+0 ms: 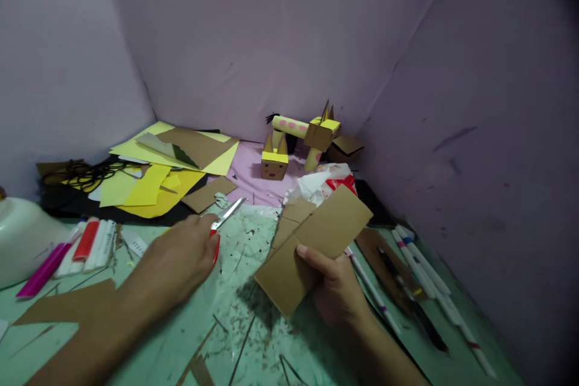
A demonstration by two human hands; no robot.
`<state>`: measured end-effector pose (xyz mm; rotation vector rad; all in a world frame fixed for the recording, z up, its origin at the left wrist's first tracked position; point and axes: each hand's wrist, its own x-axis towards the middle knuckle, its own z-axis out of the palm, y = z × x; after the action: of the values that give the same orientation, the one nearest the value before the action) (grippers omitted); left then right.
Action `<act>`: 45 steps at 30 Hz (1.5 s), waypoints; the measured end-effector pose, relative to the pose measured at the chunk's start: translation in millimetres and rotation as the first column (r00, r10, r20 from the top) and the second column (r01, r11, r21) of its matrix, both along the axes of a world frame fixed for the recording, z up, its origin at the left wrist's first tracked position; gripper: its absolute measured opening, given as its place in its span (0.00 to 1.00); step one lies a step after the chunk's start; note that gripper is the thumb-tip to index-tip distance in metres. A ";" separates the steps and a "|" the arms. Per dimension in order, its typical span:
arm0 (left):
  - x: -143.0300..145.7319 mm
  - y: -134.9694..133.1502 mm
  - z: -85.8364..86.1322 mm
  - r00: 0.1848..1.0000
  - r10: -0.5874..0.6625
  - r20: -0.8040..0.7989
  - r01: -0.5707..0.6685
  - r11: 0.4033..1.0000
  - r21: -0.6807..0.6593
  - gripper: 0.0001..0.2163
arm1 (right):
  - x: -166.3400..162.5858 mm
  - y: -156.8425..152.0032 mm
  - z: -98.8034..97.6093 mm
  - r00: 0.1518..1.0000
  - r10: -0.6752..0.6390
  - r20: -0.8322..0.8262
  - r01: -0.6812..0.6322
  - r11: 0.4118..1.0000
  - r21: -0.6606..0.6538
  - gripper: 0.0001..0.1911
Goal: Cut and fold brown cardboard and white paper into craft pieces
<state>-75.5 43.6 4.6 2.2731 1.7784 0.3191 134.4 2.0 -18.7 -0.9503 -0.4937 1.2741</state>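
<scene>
My left hand (178,259) is closed round the red handles of a pair of scissors (225,218), whose silver blades point up and to the right over the green work surface. My right hand (332,286) grips the lower edge of a long brown cardboard piece (316,241), held tilted above the table just right of the scissors. The blades are a short way from the cardboard, not touching it.
Yellow paper and brown card sheets (172,163) lie at the back left. Small cardboard animal models (298,145) stand by the purple wall. Markers (85,241) lie at left, pens (425,277) at right, a white plastic bag (316,184) behind the cardboard.
</scene>
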 end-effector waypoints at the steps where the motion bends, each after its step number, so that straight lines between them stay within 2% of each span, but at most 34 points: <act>1: -8.2 4.6 -3.3 0.993 0.014 -0.120 -0.012 1.000 0.012 0.17 | 0.6 0.8 -0.7 1.000 -0.010 0.000 0.010 1.000 -0.008 0.32; 4: -18.8 11.0 -13.0 0.950 -0.015 -0.311 0.013 1.000 -0.008 0.20 | 1.1 1.9 -2.3 1.000 -0.003 -0.004 0.003 0.999 -0.042 0.32; 7: -14.2 11.1 -15.5 0.939 0.003 -0.344 -0.007 1.000 -0.012 0.21 | 0.1 2.2 -3.4 1.000 -0.016 -0.007 0.016 0.998 -0.054 0.31; 10: -10.1 12.5 -10.7 0.947 0.043 -0.318 -0.048 0.999 -0.006 0.21 | -0.2 2.9 -4.1 0.999 -0.036 -0.016 0.035 0.998 -0.048 0.30; 13: -10.9 14.3 -1.9 0.970 0.120 -0.212 -0.121 0.993 0.007 0.23 | 0.1 3.9 -2.9 0.997 -0.072 -0.012 0.072 0.997 -0.037 0.29; 15: -11.0 13.4 4.5 0.973 0.223 -0.054 -0.223 0.975 -0.007 0.23 | 0.0 4.3 -0.7 0.994 -0.111 -0.003 0.111 0.993 -0.030 0.28; 17: -8.6 9.7 9.2 0.941 0.304 0.148 -0.299 0.952 -0.060 0.23 | -0.2 4.3 1.8 0.990 -0.140 0.002 0.140 0.990 -0.014 0.27; 18: -6.4 6.7 10.4 0.920 0.309 0.240 -0.294 0.951 -0.095 0.22 | -0.3 4.3 2.8 0.989 -0.151 0.002 0.151 0.989 -0.002 0.27; 20: 0.0 -1.3 9.8 0.895 0.233 0.381 -0.198 0.972 -0.130 0.19 | 0.0 4.0 4.1 0.987 -0.160 0.000 0.160 0.987 0.011 0.28; 24: 16.8 -19.7 2.3 0.843 0.069 0.534 -0.001 0.992 -0.126 0.17 | 1.5 2.5 4.4 0.986 -0.169 0.013 0.168 0.986 0.011 0.30; 28: 30.3 -31.9 -0.5 0.716 0.137 0.684 0.045 0.969 -0.242 0.15 | 0.1 -0.2 5.2 0.995 -0.100 0.000 0.100 0.995 0.024 0.30; 32: 36.1 -37.1 4.0 0.617 0.147 0.773 0.175 0.932 -0.317 0.13 | -5.2 -3.8 5.9 0.999 0.029 -0.030 -0.028 0.999 0.020 0.27; 35: 39.7 -39.4 7.5 0.546 0.218 0.809 0.161 0.920 -0.356 0.13 | -8.4 -6.6 5.1 0.993 0.110 -0.031 -0.110 0.994 0.014 0.25; 38: 43.3 -41.1 9.1 0.503 0.289 0.814 0.114 0.912 -0.394 0.14 | -8.9 -8.2 4.4 0.990 0.132 -0.047 -0.132 0.991 -0.003 0.25; 45: 44.9 -42.3 6.7 0.516 0.292 0.805 0.150 0.895 -0.421 0.14 | -7.7 -7.7 5.6 0.985 0.163 -0.052 -0.167 0.984 -0.066 0.26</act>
<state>-30.6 1.3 11.3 1.2867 1.1998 0.8000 126.6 -5.8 -13.2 -0.9515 -0.5023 1.4680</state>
